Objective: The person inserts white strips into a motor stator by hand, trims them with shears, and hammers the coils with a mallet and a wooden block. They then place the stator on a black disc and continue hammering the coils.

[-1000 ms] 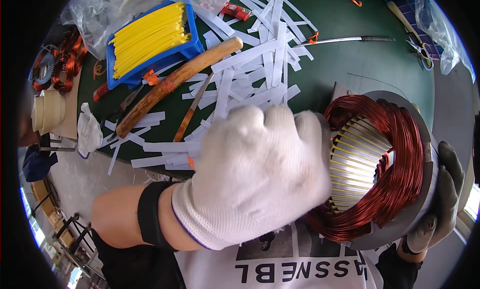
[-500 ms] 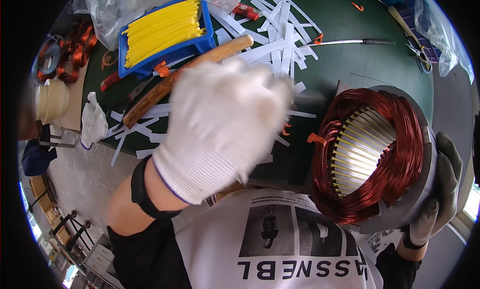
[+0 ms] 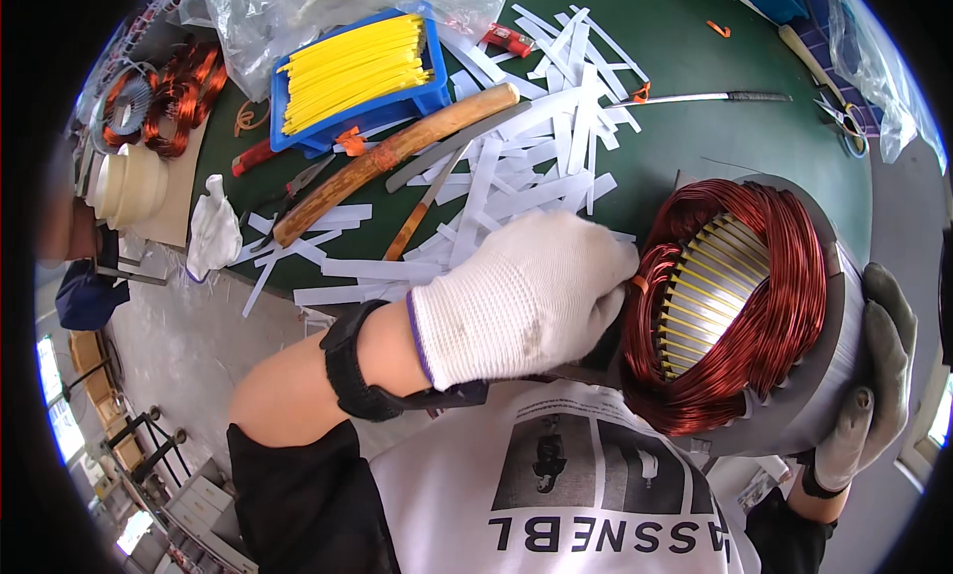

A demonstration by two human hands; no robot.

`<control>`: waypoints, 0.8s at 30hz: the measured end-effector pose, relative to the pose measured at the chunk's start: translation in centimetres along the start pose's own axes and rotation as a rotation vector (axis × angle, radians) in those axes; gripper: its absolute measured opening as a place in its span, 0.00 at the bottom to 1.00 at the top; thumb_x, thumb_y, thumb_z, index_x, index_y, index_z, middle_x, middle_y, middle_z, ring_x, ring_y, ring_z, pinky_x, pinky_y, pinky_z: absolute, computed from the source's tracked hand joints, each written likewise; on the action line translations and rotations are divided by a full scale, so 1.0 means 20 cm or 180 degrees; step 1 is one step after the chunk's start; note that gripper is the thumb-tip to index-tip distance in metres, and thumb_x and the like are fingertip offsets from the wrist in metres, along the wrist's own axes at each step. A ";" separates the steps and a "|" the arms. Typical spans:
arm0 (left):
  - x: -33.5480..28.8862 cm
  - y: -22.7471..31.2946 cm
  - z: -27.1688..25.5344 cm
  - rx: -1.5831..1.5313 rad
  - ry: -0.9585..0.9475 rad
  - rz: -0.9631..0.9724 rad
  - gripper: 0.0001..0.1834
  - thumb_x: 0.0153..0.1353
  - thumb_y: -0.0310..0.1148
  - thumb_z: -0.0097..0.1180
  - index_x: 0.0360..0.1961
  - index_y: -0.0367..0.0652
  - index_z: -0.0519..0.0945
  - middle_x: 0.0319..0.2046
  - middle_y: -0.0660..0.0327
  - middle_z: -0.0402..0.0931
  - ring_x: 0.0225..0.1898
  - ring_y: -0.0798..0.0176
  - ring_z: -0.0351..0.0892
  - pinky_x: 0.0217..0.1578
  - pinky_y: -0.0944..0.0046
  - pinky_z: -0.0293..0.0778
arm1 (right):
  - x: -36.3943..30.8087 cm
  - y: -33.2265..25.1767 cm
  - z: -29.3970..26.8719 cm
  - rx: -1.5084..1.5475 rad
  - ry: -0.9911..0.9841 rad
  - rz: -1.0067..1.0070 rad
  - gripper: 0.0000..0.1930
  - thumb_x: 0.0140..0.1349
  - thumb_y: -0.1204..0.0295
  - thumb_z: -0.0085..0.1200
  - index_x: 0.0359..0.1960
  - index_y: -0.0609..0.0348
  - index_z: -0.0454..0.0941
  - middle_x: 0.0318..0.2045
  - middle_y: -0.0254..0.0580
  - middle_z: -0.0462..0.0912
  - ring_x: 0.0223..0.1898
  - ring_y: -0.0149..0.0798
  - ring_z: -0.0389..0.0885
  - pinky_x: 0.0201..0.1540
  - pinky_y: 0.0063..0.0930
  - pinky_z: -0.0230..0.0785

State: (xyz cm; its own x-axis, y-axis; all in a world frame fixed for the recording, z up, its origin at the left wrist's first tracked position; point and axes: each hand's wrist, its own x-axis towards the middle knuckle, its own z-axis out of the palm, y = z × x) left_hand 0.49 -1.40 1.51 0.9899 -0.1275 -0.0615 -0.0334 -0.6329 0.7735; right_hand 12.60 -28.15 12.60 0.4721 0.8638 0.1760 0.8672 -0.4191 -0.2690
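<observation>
My left hand (image 3: 531, 301), in a white knitted glove, is closed at the left side of a motor stator (image 3: 844, 365). Its fingertips pinch at an orange tie (image 3: 640, 284) on the dark red copper winding (image 3: 794, 246). My right hand (image 3: 882, 375), in a greyish glove, lies along the stator's outer right side. Those fingers are stretched out against the metal shell, thumb apart. The stator sits tilted at the bench's near right, its bore facing up and left. Yellow strips (image 3: 695, 321) line the slots inside the bore.
Many white paper strips (image 3: 566, 192) litter the green bench (image 3: 685, 58). A wooden stick (image 3: 387, 162) lies beside a blue bin (image 3: 442, 92) of yellow strips. Scissors (image 3: 846, 122) and a thin brush (image 3: 715, 97) lie farther right. Copper coils (image 3: 184, 102) are at far left.
My left hand has moved right and down from over the wooden stick to the orange tie. Paper strips and a thin tool it covered now show. The right hand stays against the stator.
</observation>
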 end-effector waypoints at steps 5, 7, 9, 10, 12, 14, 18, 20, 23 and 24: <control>-0.07 0.05 -0.02 0.0387 0.0116 0.0081 0.08 0.48 0.29 0.54 0.29 0.39 0.79 0.22 0.51 0.73 0.27 0.47 0.75 0.29 0.54 0.72 | 0.01 0.00 0.01 0.0155 0.0050 -0.0010 0.30 0.64 0.50 0.38 0.56 0.63 0.71 0.58 0.59 0.68 0.61 0.54 0.66 0.64 0.47 0.53; -0.09 0.09 -0.01 0.0346 0.0264 0.0049 0.08 0.48 0.29 0.54 0.29 0.38 0.79 0.23 0.52 0.73 0.27 0.47 0.76 0.29 0.55 0.72 | -0.04 0.01 0.02 0.0161 0.0038 0.0006 0.32 0.64 0.49 0.37 0.57 0.65 0.70 0.59 0.59 0.67 0.61 0.54 0.65 0.64 0.46 0.53; -0.11 0.09 0.00 0.0094 0.0640 -0.0055 0.08 0.49 0.27 0.54 0.31 0.37 0.78 0.25 0.51 0.73 0.28 0.47 0.76 0.31 0.54 0.72 | -0.10 0.02 0.12 0.0796 0.1146 0.0300 0.37 0.64 0.44 0.35 0.59 0.70 0.64 0.61 0.60 0.64 0.63 0.54 0.61 0.65 0.46 0.50; -0.13 0.08 0.01 0.0130 0.0637 -0.0080 0.08 0.49 0.27 0.54 0.31 0.37 0.78 0.25 0.51 0.73 0.28 0.47 0.76 0.31 0.54 0.72 | -0.10 0.01 0.16 0.0998 0.1457 0.0304 0.41 0.63 0.40 0.37 0.62 0.67 0.59 0.61 0.62 0.61 0.63 0.53 0.62 0.62 0.48 0.57; -0.10 0.08 0.00 -0.0265 0.0695 0.0024 0.08 0.49 0.25 0.54 0.33 0.36 0.77 0.26 0.50 0.73 0.29 0.45 0.76 0.31 0.54 0.72 | -0.21 -0.02 0.22 0.0997 0.1892 0.0531 0.51 0.57 0.33 0.39 0.63 0.74 0.53 0.63 0.61 0.58 0.65 0.55 0.57 0.67 0.47 0.46; -0.07 0.12 -0.02 -0.0035 0.0485 0.0030 0.09 0.49 0.24 0.53 0.33 0.35 0.77 0.27 0.46 0.73 0.31 0.42 0.75 0.31 0.53 0.71 | -0.36 -0.08 0.30 0.1355 0.2156 0.1570 0.56 0.51 0.30 0.44 0.63 0.76 0.51 0.64 0.62 0.56 0.65 0.55 0.57 0.66 0.47 0.47; -0.04 0.18 -0.03 0.0343 0.0530 -0.0098 0.04 0.50 0.24 0.52 0.28 0.37 0.76 0.23 0.50 0.73 0.28 0.44 0.75 0.29 0.51 0.71 | -0.52 -0.12 0.54 0.0384 0.1953 0.1058 0.60 0.44 0.48 0.68 0.66 0.70 0.39 0.58 0.60 0.62 0.61 0.51 0.63 0.61 0.44 0.55; -0.05 0.11 0.01 0.0697 0.0401 -0.0207 0.05 0.48 0.24 0.54 0.28 0.37 0.77 0.25 0.50 0.74 0.27 0.44 0.76 0.29 0.55 0.73 | -0.55 -0.12 0.57 0.0470 0.1603 0.1136 0.64 0.43 0.59 0.72 0.67 0.62 0.26 0.57 0.70 0.61 0.58 0.56 0.67 0.54 0.45 0.69; -0.02 0.18 0.01 -0.0050 0.0826 -0.0050 0.12 0.47 0.28 0.61 0.34 0.39 0.80 0.33 0.51 0.80 0.32 0.50 0.80 0.34 0.64 0.75 | -0.56 -0.06 0.65 0.1027 0.1952 0.0808 0.58 0.48 0.66 0.68 0.69 0.53 0.30 0.58 0.65 0.63 0.55 0.57 0.71 0.54 0.47 0.67; 0.01 0.17 -0.01 0.0849 0.0550 0.0260 0.16 0.47 0.28 0.61 0.40 0.38 0.79 0.35 0.51 0.80 0.35 0.53 0.82 0.37 0.65 0.75 | -0.57 -0.04 0.65 0.1112 0.1926 0.0632 0.57 0.49 0.66 0.67 0.69 0.51 0.31 0.58 0.63 0.64 0.53 0.57 0.73 0.53 0.48 0.67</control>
State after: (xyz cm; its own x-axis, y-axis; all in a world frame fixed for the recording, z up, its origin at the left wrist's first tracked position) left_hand 0.61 -3.39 4.21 0.9904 -0.0690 0.1197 -0.1260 -0.8066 0.5775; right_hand 4.51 -33.96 -1.51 0.7080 0.4325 0.5583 0.7025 -0.3508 -0.6191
